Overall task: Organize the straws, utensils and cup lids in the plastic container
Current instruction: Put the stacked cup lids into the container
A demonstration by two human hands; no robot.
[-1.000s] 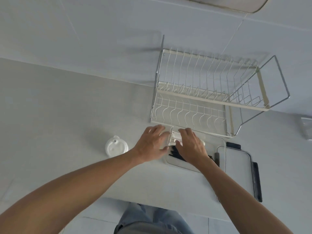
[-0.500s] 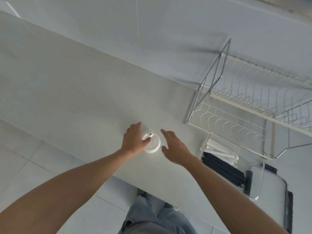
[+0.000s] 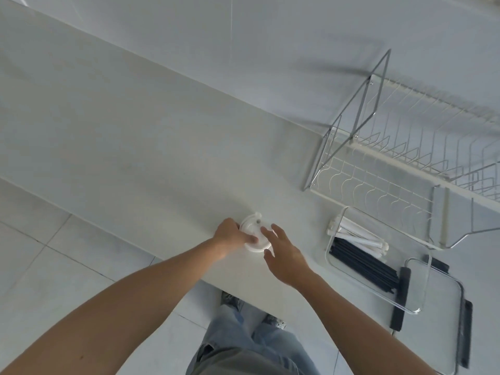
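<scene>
A white cup lid [image 3: 253, 228] lies on the white counter near its front edge. My left hand [image 3: 232, 236] grips the lid from its left side, thumb over the top. My right hand [image 3: 284, 251] hovers just right of the lid with fingers spread, fingertips at its rim. To the right stands the clear plastic container [image 3: 331, 239], holding black straws [image 3: 365, 265] and white straws or utensils [image 3: 357, 236] laid side by side.
A wire dish rack [image 3: 405, 158] stands behind the container against the wall. The container's clear lid with black clips [image 3: 443, 307] lies at the far right. The counter's front edge runs just below my hands; tiled floor and my legs show beneath.
Both hands left the container and went left to the cup lid. My left hand now grips the lid and my right hand has closed in on its right rim.
</scene>
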